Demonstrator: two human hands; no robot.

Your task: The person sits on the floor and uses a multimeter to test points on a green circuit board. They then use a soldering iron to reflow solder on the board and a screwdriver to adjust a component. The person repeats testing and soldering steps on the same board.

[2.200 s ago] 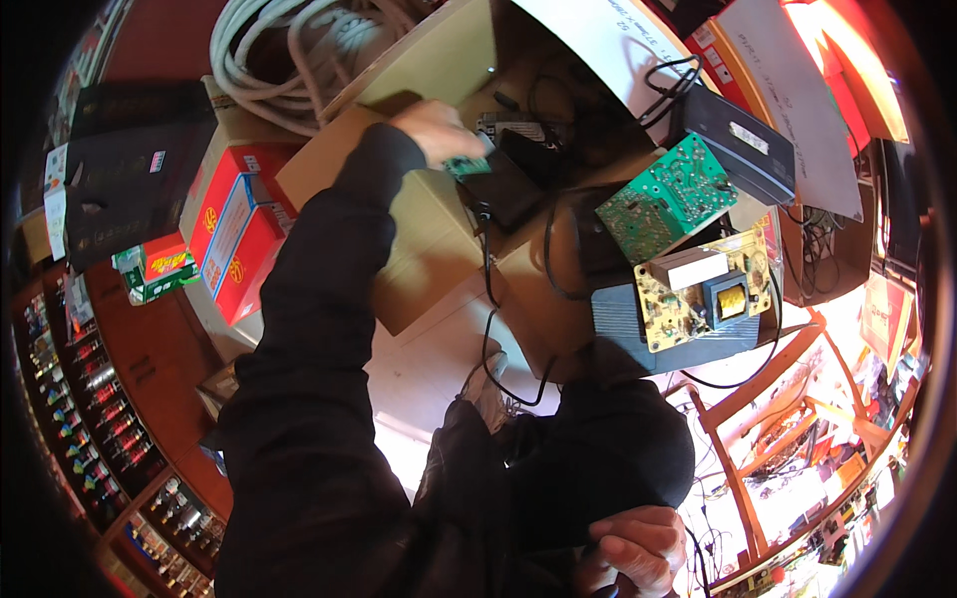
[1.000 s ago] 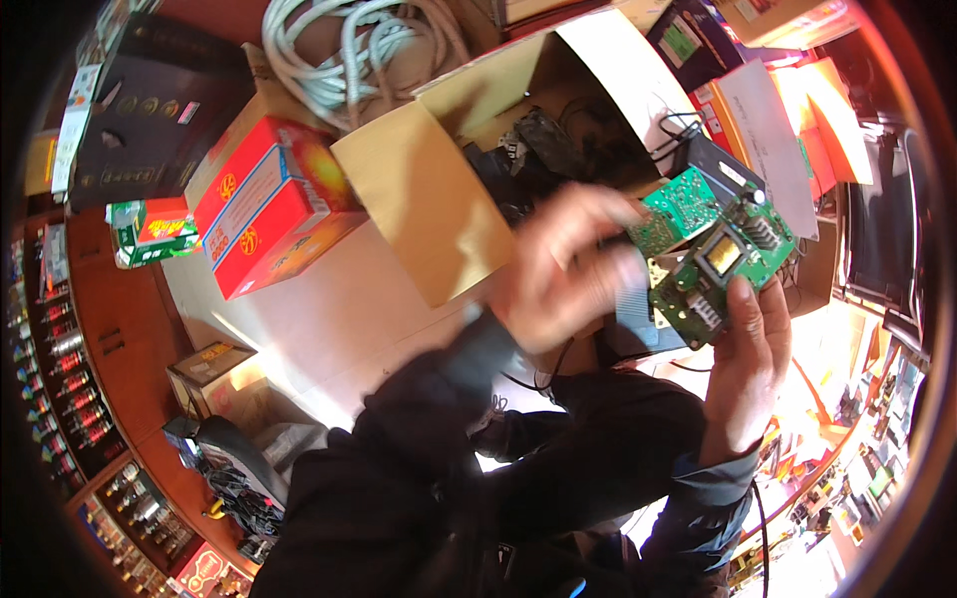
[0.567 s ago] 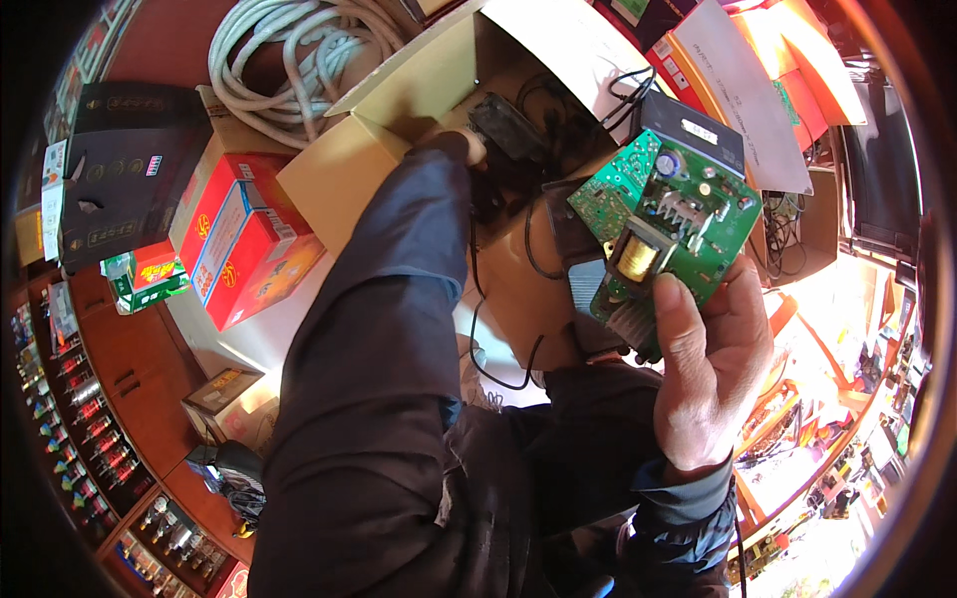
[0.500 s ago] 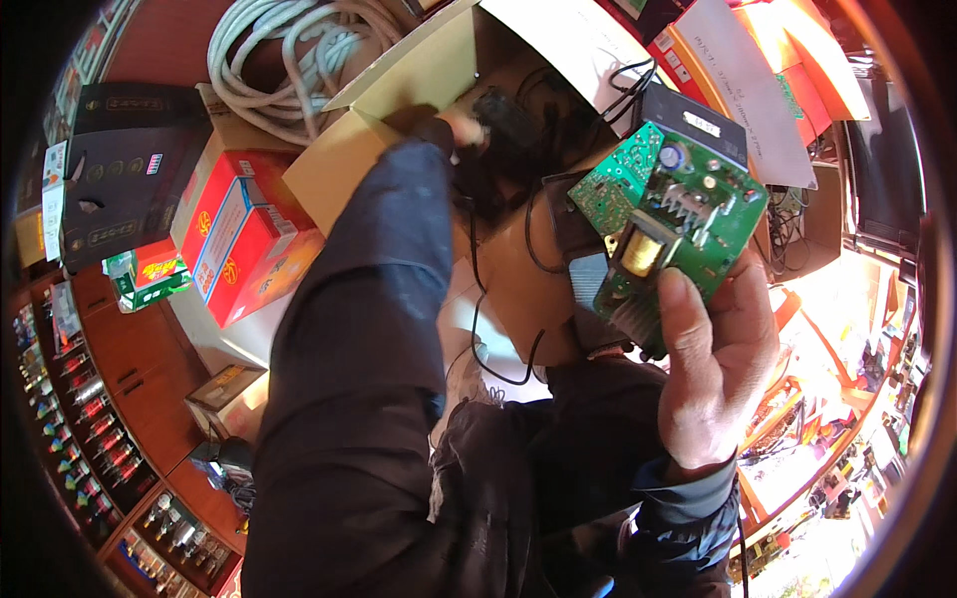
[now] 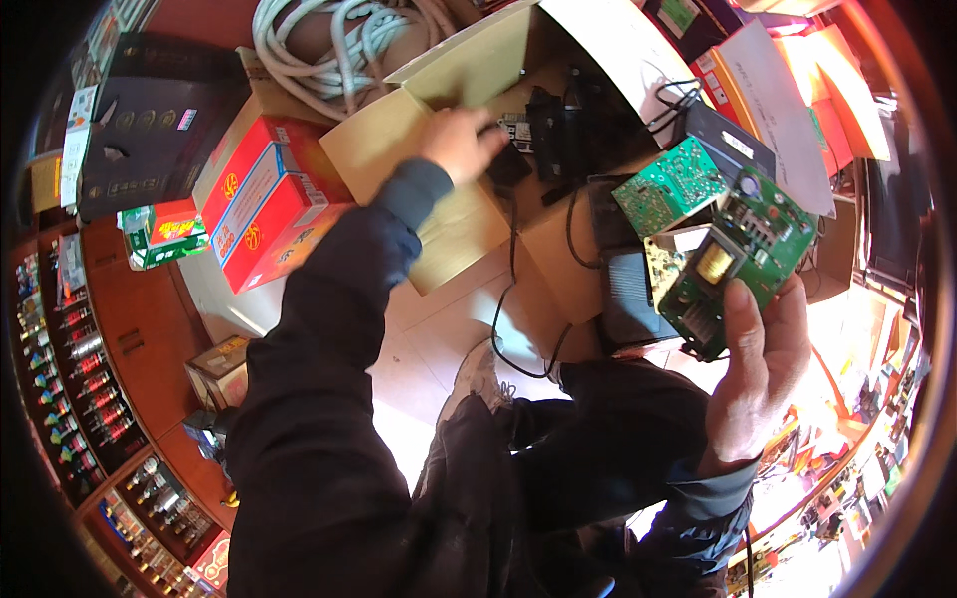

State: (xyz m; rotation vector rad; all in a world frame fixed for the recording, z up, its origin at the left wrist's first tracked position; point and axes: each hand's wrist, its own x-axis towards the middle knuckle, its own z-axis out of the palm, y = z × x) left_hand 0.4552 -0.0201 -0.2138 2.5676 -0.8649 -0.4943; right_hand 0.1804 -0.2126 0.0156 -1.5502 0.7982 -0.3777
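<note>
On your left, the edge of the red box (image 5: 261, 214) borders a strip of pale floor (image 5: 424, 329), which runs across to the cardboard box (image 5: 469, 55). Your left sleeve (image 5: 344, 274) crosses above that strip. The near flap (image 5: 454, 234) of the cardboard box spreads outward, and your left hand (image 5: 464, 145) is over it, at the left edge of the opening. Its bent fingers are just beside a black adapter (image 5: 510, 167); they are blurred, so I can't tell whether they grasp it. A black cord (image 5: 495, 329) runs from the adapter over the box edge and loops down near your shoe (image 5: 474, 379). To the right, your right hand (image 5: 753, 384) grips a green circuit board (image 5: 763, 234) by its lower edge, thumb in front, the board tilted and raised.

As for containers, the dark box (image 5: 150, 130) stands behind the red box at far left. The cardboard box holds more black pieces (image 5: 548, 130) in shadow. At its right are a smaller green board (image 5: 673, 184) and a grey ribbed case (image 5: 633, 294).
</note>
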